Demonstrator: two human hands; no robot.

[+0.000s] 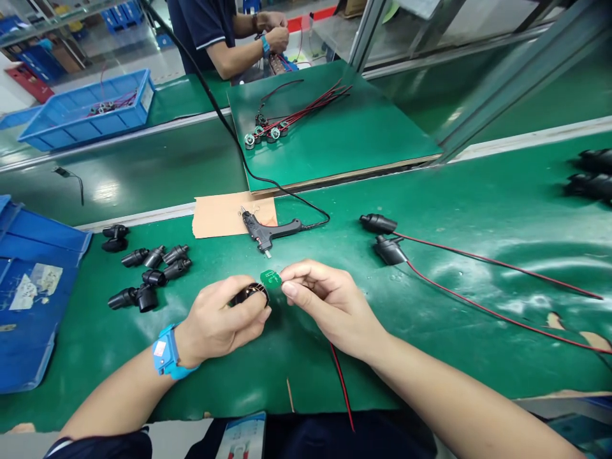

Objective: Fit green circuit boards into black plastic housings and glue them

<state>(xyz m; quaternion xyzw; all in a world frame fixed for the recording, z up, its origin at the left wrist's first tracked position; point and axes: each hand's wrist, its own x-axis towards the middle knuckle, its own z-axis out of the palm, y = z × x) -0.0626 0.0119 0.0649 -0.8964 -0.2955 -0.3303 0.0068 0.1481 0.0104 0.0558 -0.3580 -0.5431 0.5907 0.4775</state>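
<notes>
Two small parts are in hand above the green workbench [315,395]. The left hand [227,319], with a blue wristband [167,352] at its wrist, curls its fingers closed around a black round housing [249,292], its open end facing right. The right hand [335,298] pinches a green circuit board [271,278] between thumb and fingertips, holding it just beside that open end; whether the two touch is hard to tell. Below the right hand a red wire [342,386] runs toward the bench edge.

Beyond the hands, a black glue gun [275,233] lies partly on a piece of cardboard [210,218]. To the left, several black fittings [147,298] lie loosely grouped near a blue bin [31,325]; to the right rest two wired fittings [389,250] with red leads. Across the bench, a co-worker [205,29] in dark clothing has both hands raised together.
</notes>
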